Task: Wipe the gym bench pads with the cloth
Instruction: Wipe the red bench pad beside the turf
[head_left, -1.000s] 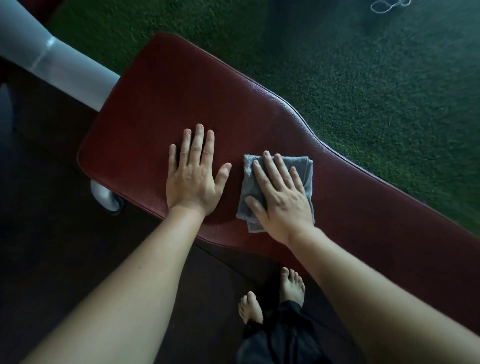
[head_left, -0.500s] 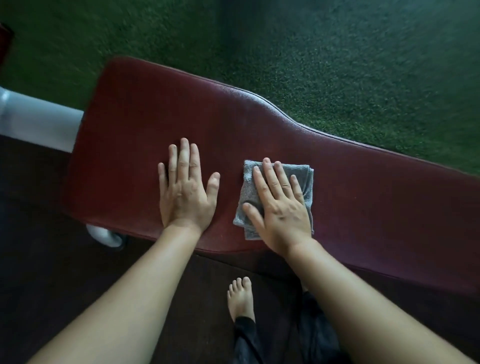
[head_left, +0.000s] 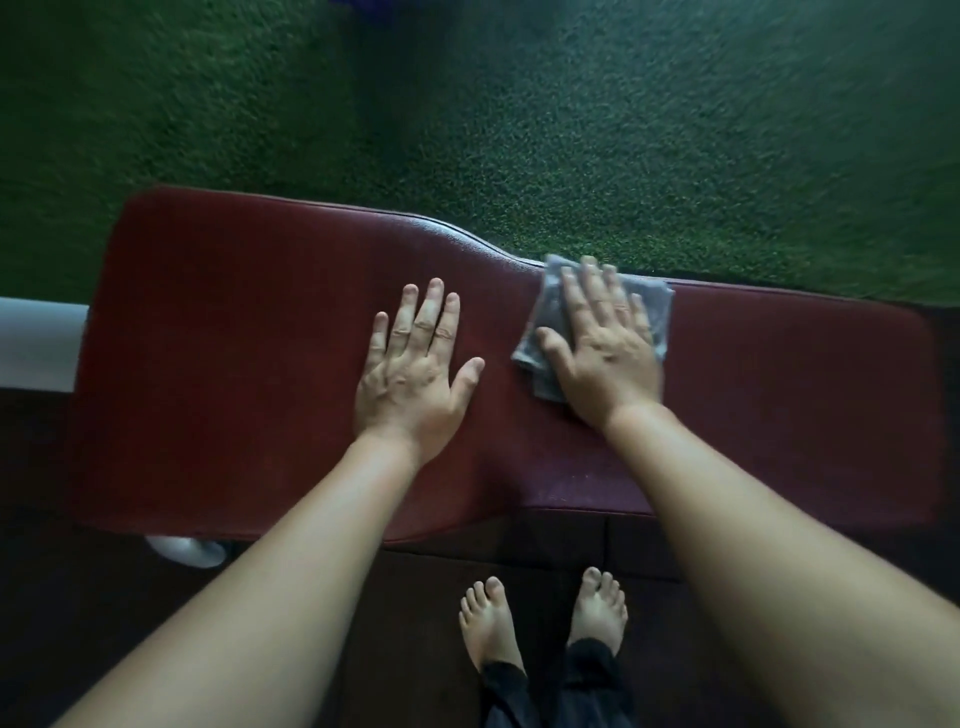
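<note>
Green turf (head_left: 571, 130) lay beyond the maroon bench pad (head_left: 234, 364). I had my right hand (head_left: 602, 353), fingers flat and spread, pressing the grey cloth (head_left: 655, 306) at the pad's far edge; my left hand (head_left: 410, 374) lay open beside it. Mid-wipe, I judged; next, sweep toward the unwiped right end.

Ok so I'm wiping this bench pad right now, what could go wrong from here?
1. The cloth under your right hand already reaches the far edge of the bench pad; another push outward could slide it off onto the green turf.
2. Your left hand is pressed flat on the pad, so bare skin may mark the surface being cleaned, and the patch beneath it could get skipped.
3. Your bare feet sit close under the bench, so leaning further forward might unbalance you.
</note>
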